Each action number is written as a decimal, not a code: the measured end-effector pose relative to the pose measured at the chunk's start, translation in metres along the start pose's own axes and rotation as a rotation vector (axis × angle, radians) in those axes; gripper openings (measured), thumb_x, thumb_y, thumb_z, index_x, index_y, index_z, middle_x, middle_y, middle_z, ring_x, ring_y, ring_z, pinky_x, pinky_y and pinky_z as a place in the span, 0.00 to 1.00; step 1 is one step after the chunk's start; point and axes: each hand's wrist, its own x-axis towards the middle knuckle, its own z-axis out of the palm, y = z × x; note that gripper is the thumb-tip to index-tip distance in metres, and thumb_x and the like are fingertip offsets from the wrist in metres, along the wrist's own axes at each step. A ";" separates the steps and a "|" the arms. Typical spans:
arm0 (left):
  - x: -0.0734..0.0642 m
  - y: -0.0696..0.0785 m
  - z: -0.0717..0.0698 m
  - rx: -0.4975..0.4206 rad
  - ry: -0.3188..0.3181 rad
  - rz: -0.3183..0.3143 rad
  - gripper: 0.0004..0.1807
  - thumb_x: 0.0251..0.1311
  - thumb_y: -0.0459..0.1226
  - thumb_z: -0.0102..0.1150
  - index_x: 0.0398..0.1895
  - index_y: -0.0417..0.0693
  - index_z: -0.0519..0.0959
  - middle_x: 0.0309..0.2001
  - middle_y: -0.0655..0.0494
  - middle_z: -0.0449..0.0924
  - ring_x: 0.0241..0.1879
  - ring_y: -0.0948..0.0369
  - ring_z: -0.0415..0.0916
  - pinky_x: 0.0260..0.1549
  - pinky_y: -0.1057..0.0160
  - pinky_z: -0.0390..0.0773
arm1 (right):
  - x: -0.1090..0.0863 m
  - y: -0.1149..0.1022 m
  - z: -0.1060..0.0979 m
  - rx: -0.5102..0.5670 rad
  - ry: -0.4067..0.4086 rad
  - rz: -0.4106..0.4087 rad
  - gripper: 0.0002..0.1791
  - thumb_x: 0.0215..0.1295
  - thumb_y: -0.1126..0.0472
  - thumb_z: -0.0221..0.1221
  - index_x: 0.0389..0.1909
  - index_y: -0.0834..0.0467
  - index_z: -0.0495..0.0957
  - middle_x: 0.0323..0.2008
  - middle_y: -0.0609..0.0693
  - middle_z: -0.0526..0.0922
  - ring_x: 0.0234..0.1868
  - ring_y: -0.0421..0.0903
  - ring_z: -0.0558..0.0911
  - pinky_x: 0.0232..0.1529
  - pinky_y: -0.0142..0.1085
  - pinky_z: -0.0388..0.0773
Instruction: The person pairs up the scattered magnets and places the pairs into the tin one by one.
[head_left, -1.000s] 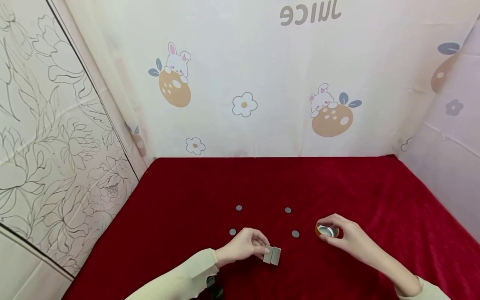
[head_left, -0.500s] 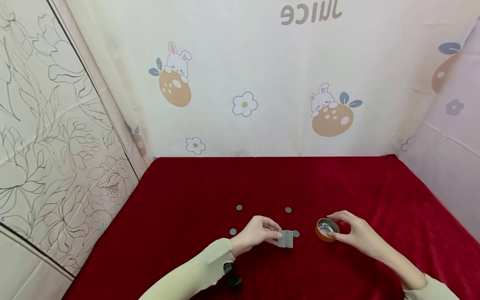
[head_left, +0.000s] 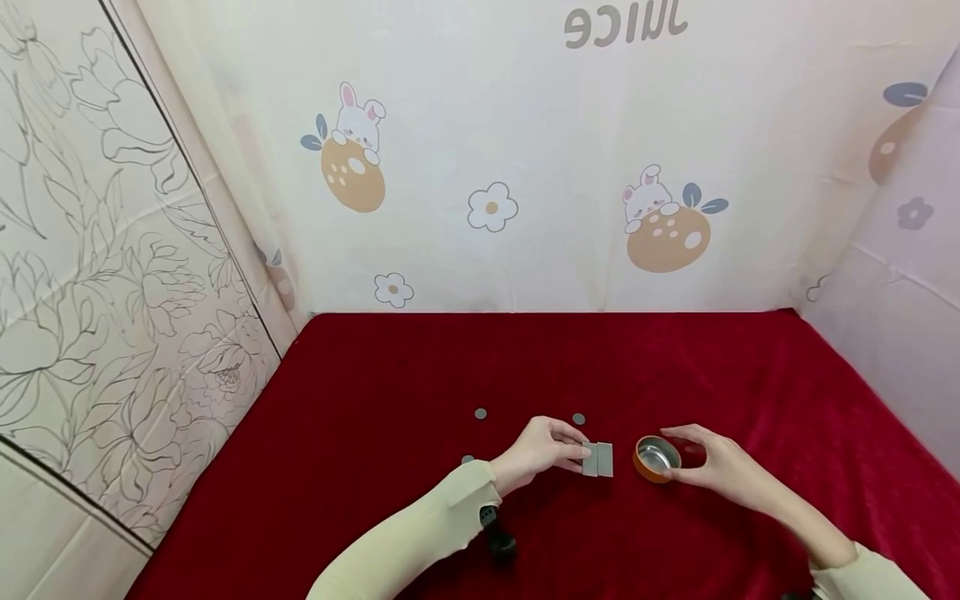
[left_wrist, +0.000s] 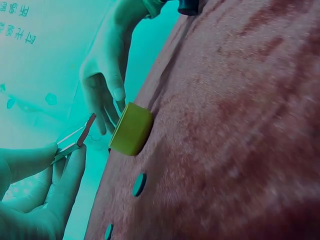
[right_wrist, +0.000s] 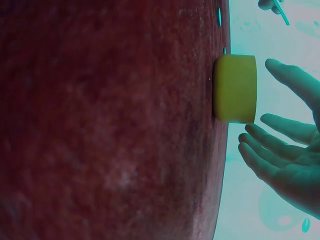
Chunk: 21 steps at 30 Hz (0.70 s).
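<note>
"Where's the grey two-part plate (head_left: 605, 460)?"

"Low in the frame, right of centre, raised. The left grip (head_left: 542, 450) pinches its left edge between thumb and fingers, probably so its right half projects unobstructed."

"And the orange tin (head_left: 647, 473)?"

"Just right of it, upright on the red tabletop (head_left: 450, 358). The right grip (head_left: 718, 468) sits beside it, fingers spread loosely, perhaps to steady it; whether they touch, I can't tell."

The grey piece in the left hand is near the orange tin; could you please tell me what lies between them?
In the head view, only a bare strip of red velvety cloth shows between the grey piece and the orange tin.
</note>
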 end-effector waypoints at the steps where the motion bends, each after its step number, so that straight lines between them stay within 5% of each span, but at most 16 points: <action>1: 0.002 0.000 0.002 -0.003 0.003 -0.003 0.08 0.50 0.28 0.59 0.34 0.33 0.79 0.28 0.49 0.79 0.26 0.56 0.79 0.31 0.57 0.78 | 0.000 0.001 0.000 0.012 -0.014 -0.003 0.28 0.43 0.58 0.68 0.46 0.66 0.74 0.42 0.56 0.77 0.38 0.34 0.75 0.33 0.26 0.73; 12: 0.020 0.000 0.020 -0.083 0.045 -0.037 0.08 0.49 0.26 0.59 0.35 0.31 0.79 0.30 0.47 0.78 0.28 0.54 0.78 0.29 0.58 0.78 | 0.003 0.008 0.001 0.094 -0.098 0.023 0.31 0.43 0.57 0.68 0.47 0.70 0.72 0.42 0.59 0.76 0.38 0.33 0.76 0.32 0.28 0.75; 21: 0.033 -0.002 0.038 -0.178 0.090 -0.053 0.08 0.47 0.23 0.59 0.33 0.29 0.79 0.31 0.45 0.78 0.31 0.52 0.78 0.28 0.57 0.78 | 0.004 0.011 0.002 0.190 -0.131 -0.034 0.28 0.45 0.62 0.67 0.46 0.73 0.71 0.41 0.62 0.75 0.37 0.36 0.77 0.32 0.31 0.77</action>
